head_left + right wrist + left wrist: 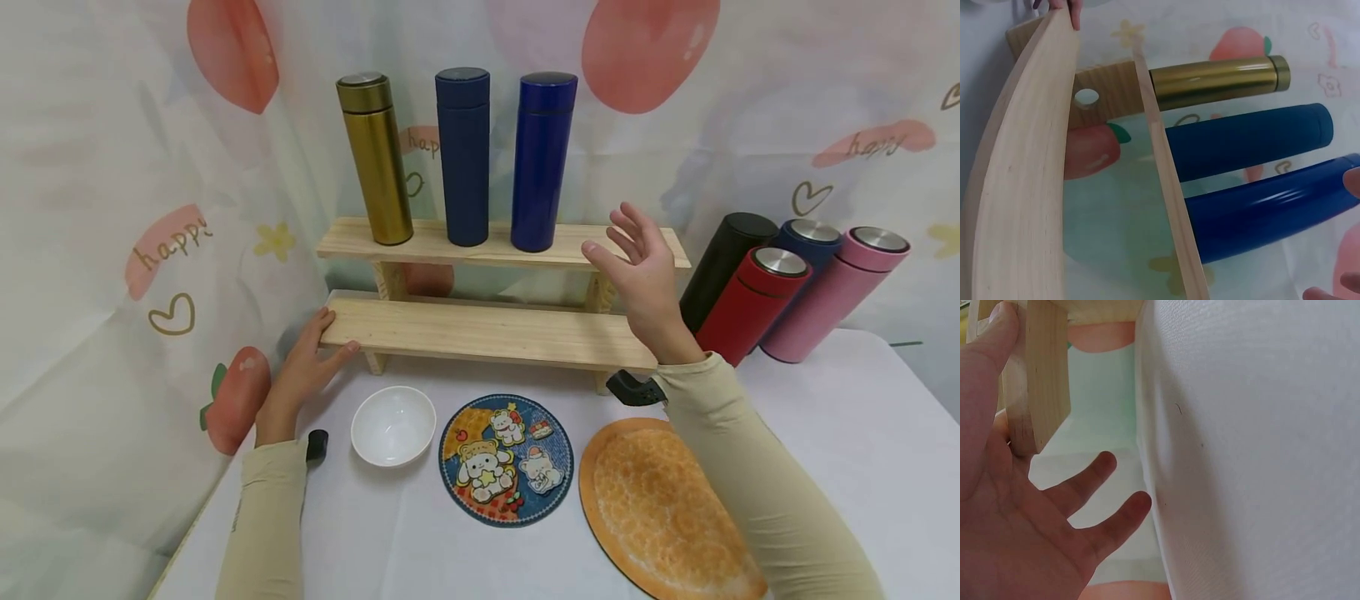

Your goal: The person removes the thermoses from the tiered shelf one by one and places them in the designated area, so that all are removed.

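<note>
Currently L fingers point(1119, 522) grip lower shelf point(487, 332) end; R fingers point(642, 223) loose, nr 3 bottles point(463, 167).

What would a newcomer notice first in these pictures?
Probably the gold bottle, the dark blue bottle and the shiny blue bottle, standing in a row on the upper shelf. Next, the round cartoon mat in front of the lower shelf, and the right hand, raised near the shiny blue bottle.

From head height, the wooden shelf point(487, 332) is viewed forward and downward, at middle distance. At the left wrist, its end is seen turned sideways, very close, past the left hand point(1029, 531). From the right wrist, both tiers are viewed lengthwise, also turned; the gold bottle point(1217, 83) is shared with the head view.
</note>
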Tool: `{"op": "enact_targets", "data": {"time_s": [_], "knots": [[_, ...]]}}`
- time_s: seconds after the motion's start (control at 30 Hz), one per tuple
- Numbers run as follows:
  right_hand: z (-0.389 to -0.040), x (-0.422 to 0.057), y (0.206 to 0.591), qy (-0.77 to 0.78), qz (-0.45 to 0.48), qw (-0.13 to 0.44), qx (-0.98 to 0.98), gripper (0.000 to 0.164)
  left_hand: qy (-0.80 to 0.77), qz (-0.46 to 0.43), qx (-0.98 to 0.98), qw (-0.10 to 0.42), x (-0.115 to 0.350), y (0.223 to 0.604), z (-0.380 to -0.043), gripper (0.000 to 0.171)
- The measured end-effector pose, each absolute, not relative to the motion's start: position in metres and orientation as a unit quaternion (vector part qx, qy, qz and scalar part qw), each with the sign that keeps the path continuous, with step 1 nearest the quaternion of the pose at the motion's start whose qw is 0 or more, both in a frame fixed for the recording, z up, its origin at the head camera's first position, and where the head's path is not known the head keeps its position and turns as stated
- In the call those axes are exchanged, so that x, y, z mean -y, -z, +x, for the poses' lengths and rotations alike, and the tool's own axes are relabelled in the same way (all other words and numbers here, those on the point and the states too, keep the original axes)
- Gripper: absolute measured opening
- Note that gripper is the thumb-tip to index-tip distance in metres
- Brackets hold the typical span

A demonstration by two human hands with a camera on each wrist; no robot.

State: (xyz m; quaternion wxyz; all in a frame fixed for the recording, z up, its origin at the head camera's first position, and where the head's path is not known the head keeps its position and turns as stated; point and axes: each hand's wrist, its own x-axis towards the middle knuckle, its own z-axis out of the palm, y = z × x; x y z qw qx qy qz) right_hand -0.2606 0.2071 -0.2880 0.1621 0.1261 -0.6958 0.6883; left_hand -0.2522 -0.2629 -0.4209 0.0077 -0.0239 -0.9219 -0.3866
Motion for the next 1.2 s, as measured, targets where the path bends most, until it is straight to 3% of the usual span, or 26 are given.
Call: {"op": "enact_targets", "data": {"time_s": [0.73,1.2], "knots": [[-0.316,-0.174,0.25,-0.658,0.078,0.137,0.736,0.091,0.388,-0.023,0.922,0.005,0.264,0.419,-0.251,0.095],[-0.341,-0.147,0.246,-0.622,0.041,0.174,0.762,0.085,0.391,-0.019,0.92,0.004,0.264,0.422,-0.255,0.094]]}}
